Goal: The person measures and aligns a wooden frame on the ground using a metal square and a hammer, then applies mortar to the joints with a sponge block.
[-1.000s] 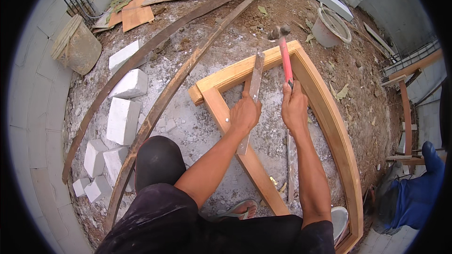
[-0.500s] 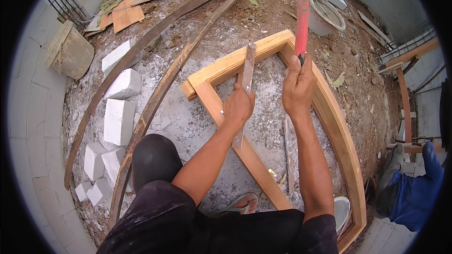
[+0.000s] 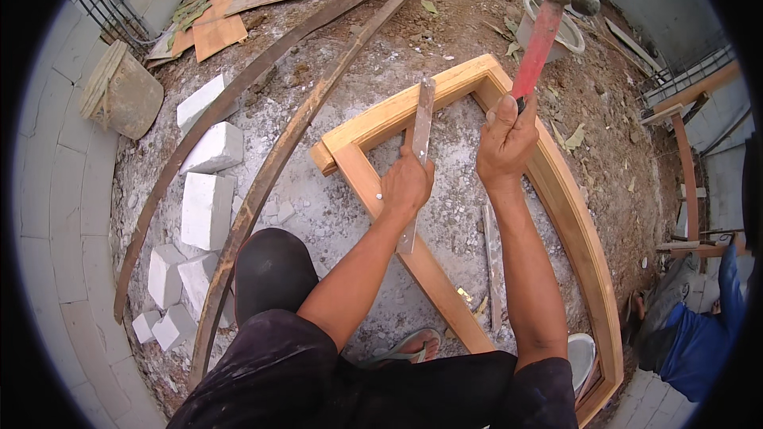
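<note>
Left hand near centre, fingers clamped round flat strip, tip toward one o'clock, overlapping wooden frame. Right hand, fingers wrapped on red-handled hammer, between one and two. White blocks, nine o'clock.

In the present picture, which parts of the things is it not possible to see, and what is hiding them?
In the head view:
Hammer: the lower handle is inside the right hand.
Flat bar: its middle is covered by the left hand.
Bucket: partly behind the hammer; contents unclear.
Wooden frame: its near end is hidden by dark clothing and the lower edge.
</note>
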Motion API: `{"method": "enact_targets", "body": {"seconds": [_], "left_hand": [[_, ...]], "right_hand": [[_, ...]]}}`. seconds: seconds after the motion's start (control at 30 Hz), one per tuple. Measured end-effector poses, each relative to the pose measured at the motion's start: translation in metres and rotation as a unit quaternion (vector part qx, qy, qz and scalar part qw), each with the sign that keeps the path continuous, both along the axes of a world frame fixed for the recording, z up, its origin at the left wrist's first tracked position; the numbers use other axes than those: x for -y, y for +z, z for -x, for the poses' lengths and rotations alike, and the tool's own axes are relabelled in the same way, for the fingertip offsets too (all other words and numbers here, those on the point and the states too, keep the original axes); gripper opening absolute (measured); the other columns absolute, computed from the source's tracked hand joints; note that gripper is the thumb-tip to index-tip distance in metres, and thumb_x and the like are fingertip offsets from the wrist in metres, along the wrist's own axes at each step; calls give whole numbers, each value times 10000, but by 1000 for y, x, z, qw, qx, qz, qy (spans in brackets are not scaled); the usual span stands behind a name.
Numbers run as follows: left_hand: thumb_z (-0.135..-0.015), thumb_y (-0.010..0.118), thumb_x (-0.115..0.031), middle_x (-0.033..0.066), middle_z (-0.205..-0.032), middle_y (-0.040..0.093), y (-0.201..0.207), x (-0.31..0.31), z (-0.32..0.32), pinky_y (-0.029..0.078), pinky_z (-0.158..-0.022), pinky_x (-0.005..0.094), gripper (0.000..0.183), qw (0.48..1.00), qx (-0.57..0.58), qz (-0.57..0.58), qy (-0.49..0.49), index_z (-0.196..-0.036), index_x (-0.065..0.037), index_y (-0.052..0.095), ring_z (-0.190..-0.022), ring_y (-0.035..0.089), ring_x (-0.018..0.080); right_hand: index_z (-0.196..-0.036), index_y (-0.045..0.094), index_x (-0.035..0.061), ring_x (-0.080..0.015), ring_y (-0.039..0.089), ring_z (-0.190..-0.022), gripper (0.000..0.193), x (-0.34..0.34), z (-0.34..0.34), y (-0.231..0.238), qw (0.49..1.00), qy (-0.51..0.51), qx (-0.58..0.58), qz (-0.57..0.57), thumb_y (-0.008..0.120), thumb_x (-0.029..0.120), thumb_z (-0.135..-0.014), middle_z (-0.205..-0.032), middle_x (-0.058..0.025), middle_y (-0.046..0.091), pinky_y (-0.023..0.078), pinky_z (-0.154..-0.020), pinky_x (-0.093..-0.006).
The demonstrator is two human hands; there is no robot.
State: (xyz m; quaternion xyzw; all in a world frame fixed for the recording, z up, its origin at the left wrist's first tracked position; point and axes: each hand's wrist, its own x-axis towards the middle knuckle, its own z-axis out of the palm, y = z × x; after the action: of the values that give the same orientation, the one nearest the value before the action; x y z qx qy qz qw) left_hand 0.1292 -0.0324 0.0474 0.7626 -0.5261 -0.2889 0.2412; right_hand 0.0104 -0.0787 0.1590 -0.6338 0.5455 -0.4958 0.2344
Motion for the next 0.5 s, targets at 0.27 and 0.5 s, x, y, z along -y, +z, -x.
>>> {"method": "enact_targets", "body": {"seconds": [0.27, 0.5], "left_hand": [[-968, 603, -337, 322, -958, 713, 8, 3, -6, 557, -828, 535, 489, 1000, 8, -12, 10, -1164, 101, 503, -913, 714, 465], [-965, 608, -344, 327, -984, 711, 6, 3, 9, 552, -851, 539, 506, 1000, -16, -26, -8, -1180, 99, 492, -940, 710, 467]], "right_hand": [[-1106, 528, -29, -522, 646, -730, 249, -1, 3, -44, 967, 77, -233, -74, 529, 212, -1041, -724, -314, 630, 442, -618, -591], [-1086, 548, -63, -478, 620, -616, 313, 2, 30, -71, 996, -2, -45, 75, 527, 247, -1045, -660, -247, 607, 428, -567, -533]]}}
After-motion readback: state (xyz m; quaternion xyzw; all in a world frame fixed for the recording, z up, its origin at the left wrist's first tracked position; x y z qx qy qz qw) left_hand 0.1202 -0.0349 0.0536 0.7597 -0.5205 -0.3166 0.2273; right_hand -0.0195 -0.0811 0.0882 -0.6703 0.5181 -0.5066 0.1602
